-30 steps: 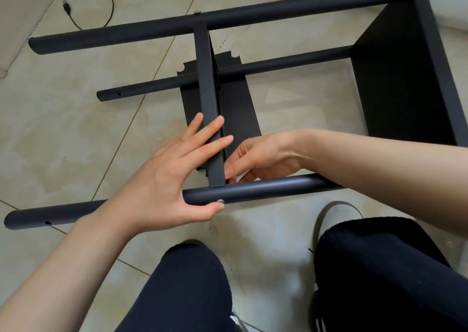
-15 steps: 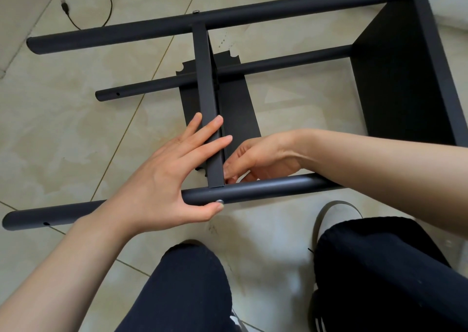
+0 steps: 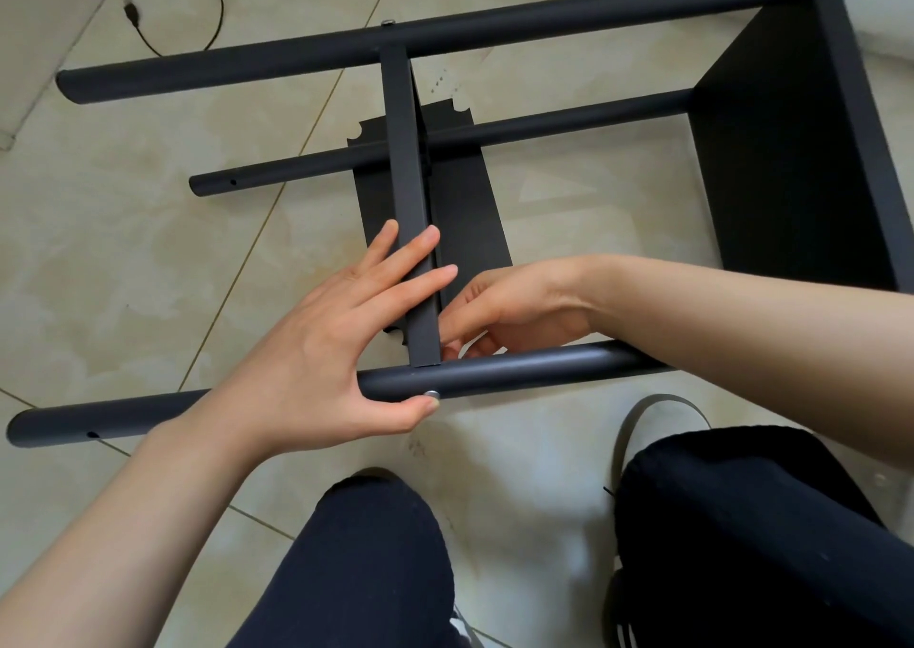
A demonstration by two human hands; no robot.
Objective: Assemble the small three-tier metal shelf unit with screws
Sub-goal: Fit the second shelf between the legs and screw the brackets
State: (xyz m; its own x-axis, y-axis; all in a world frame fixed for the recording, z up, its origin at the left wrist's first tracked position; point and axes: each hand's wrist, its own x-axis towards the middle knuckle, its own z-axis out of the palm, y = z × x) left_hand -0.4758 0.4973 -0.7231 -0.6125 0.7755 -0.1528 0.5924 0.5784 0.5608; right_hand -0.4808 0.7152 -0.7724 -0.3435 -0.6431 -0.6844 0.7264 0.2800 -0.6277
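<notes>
The dark grey shelf unit lies on its side on the tiled floor. The middle shelf [image 3: 403,152] stands on edge between the far pole [image 3: 544,19] and the near pole [image 3: 544,363]. My left hand [image 3: 316,350] presses straight fingers on the shelf's edge, and its thumb touches a silver screw head [image 3: 432,393] on the near pole. My right hand [image 3: 519,306] reaches behind the near pole to the shelf's corner with curled fingers. Its fingertips are hidden. An end shelf [image 3: 771,152] is fixed at the right.
A third pole [image 3: 544,123] runs lower behind the shelf. Another screw head [image 3: 387,22] sits on the far pole. A black cable [image 3: 212,14] with a plug lies at the far left. My knees [image 3: 366,558] and a shoe [image 3: 658,420] are close below.
</notes>
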